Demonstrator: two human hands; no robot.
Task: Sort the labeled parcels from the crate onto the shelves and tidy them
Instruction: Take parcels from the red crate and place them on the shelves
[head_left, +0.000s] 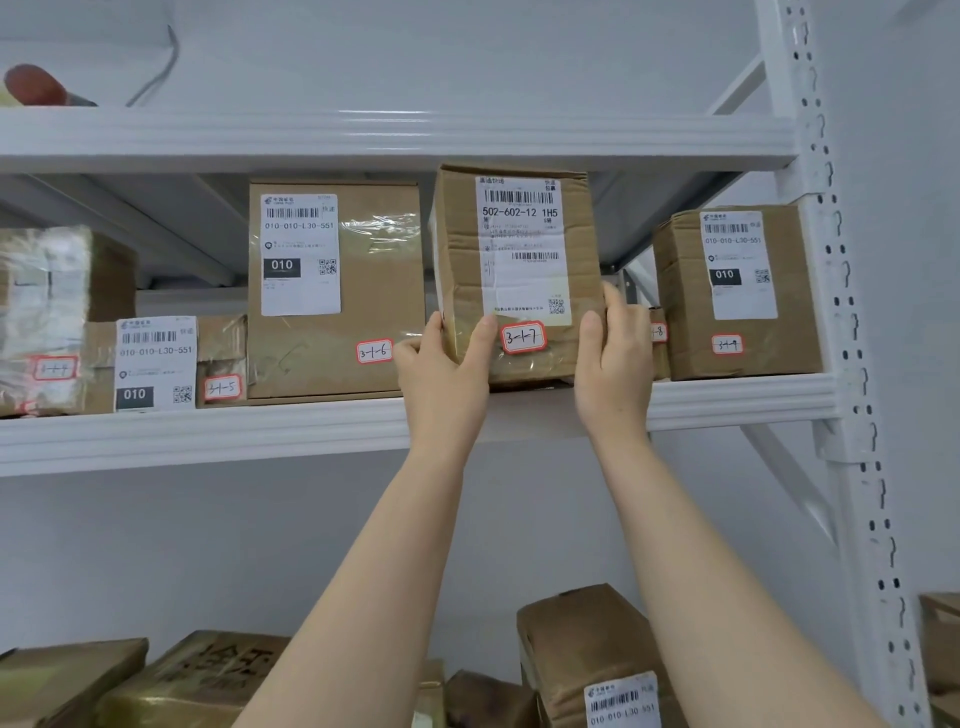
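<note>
Left hand (441, 364) and right hand (613, 358) clasp the lower sides of parcel 3-1-7 (514, 270), upright on the shelf (208, 431). Box 3-1-6 (332, 291) stands just left; box 3-1-9 (737, 291) right, a small box (658, 343) between.

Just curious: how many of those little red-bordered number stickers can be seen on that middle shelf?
6: far-left parcel, 3-1-5, 3-1-6, 3-1-7 on the held box, one half-hidden behind the right hand, far-right box.

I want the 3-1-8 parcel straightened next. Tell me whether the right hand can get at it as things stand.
Probably not yet. The right hand has its grip on the 3-1-7 parcel, and the 3-1-8 parcel sits mostly hidden behind that hand, squeezed against the 3-1-9 parcel.
</note>
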